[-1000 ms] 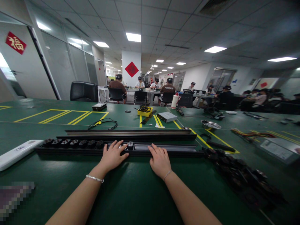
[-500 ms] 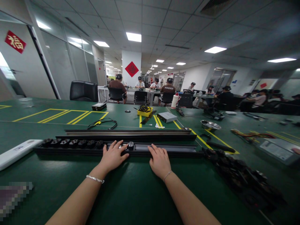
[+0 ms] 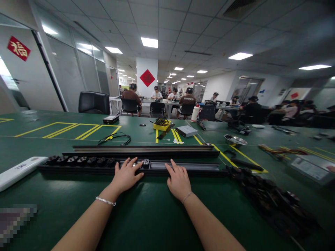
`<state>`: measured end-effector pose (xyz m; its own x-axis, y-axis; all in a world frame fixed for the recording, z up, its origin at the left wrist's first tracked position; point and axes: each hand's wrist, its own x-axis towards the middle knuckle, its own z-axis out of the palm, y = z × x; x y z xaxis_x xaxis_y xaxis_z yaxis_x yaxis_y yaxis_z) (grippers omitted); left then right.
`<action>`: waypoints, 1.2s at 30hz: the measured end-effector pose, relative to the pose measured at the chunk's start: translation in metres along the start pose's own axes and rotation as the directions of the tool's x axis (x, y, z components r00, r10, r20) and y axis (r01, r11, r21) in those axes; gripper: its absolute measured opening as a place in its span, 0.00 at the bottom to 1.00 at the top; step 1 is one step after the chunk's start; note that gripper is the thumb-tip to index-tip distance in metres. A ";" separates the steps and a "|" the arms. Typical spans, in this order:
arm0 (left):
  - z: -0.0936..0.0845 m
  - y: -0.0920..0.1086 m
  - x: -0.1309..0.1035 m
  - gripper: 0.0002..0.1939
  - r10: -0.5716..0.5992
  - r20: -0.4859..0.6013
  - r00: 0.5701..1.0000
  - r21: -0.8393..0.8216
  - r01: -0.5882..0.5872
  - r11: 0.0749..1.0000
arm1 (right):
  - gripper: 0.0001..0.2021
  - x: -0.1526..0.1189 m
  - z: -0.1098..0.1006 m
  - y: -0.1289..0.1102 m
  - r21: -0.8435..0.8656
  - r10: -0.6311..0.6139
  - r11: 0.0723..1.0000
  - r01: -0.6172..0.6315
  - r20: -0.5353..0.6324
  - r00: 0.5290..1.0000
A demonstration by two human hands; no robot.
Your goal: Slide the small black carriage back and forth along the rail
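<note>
A long black power strip housing [image 3: 78,168] lies across the table before me, with several black socket modules [image 3: 91,161] lined up in its left half. My left hand [image 3: 127,176] rests on it with the fingers spread, partly covering the row. Just right of those fingers sits a single socket module [image 3: 146,163] in the channel. Over the bare grey right part of the channel [image 3: 193,166] lies my right hand [image 3: 179,179], its fingers stretched out and the index raised slightly. Neither hand grips anything. Behind the housing, a second long rail [image 3: 143,149] runs parallel.
At left lies a white case [image 3: 22,171]. On the right are a dark heap of socket modules [image 3: 274,198], a metal bowl [image 3: 235,140] and a grey power supply unit [image 3: 311,167]. A yellow box [image 3: 161,124] and a silver box [image 3: 186,130] stand farther back.
The right index finger has lifted and shifted slightly. Otherwise both hands stay in place on the housing.
</note>
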<state>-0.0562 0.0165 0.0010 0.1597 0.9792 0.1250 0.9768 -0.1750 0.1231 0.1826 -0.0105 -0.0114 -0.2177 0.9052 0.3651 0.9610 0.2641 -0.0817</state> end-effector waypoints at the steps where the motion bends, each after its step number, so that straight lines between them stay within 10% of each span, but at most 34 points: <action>1: 0.000 0.000 0.000 0.27 -0.001 0.001 1.000 -0.001 0.001 1.000 | 0.27 0.000 0.000 0.000 0.005 -0.005 1.000 0.005 -0.007 1.000; 36: -0.004 0.015 -0.008 0.34 0.129 0.027 0.991 0.039 -0.130 0.991 | 0.26 -0.001 -0.003 0.000 0.002 -0.006 1.000 0.006 0.015 1.000</action>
<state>-0.0435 0.0055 0.0056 0.2886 0.9507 0.1130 0.9525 -0.2971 0.0668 0.1832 -0.0122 -0.0089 -0.2256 0.9085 0.3519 0.9595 0.2697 -0.0813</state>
